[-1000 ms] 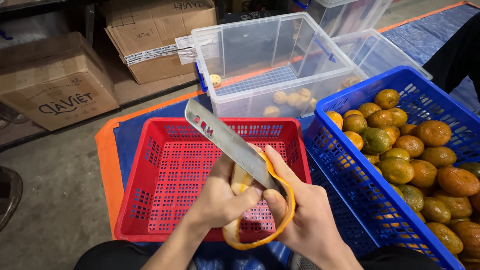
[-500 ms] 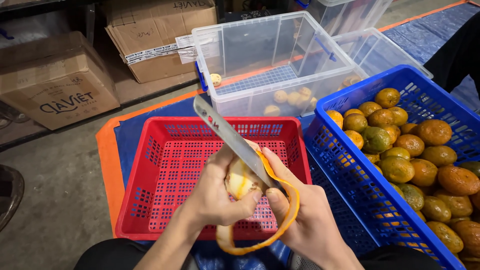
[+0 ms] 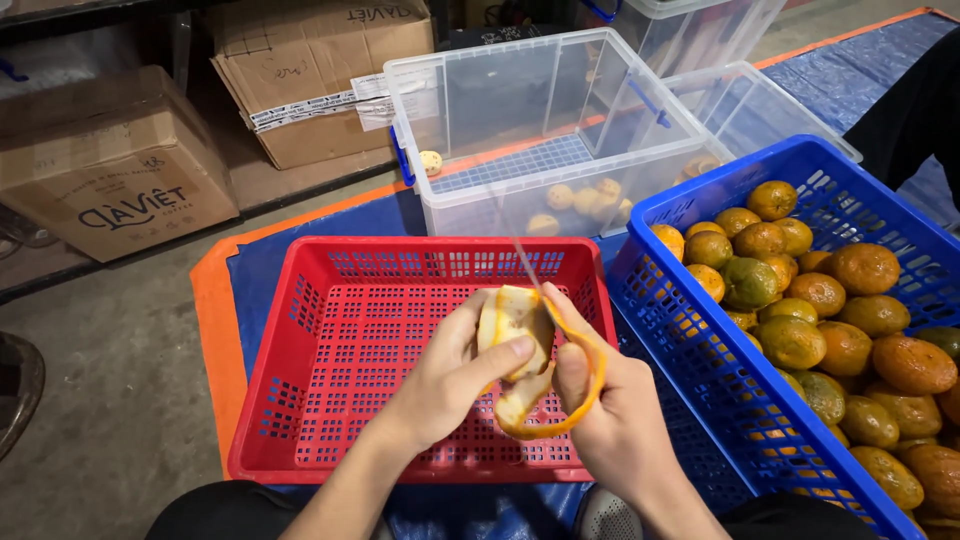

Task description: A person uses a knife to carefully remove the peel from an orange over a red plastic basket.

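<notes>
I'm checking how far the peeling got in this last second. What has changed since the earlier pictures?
The knife has swung from lying broadside across the fruit to nearly edge-on, a thin blurred line above it. The left hand has turned the half-peeled orange, baring more pale flesh, and the peel strip hangs in a longer loop over the right hand. Both hands keep their hold; the red basket and blue crate stay put.
</notes>
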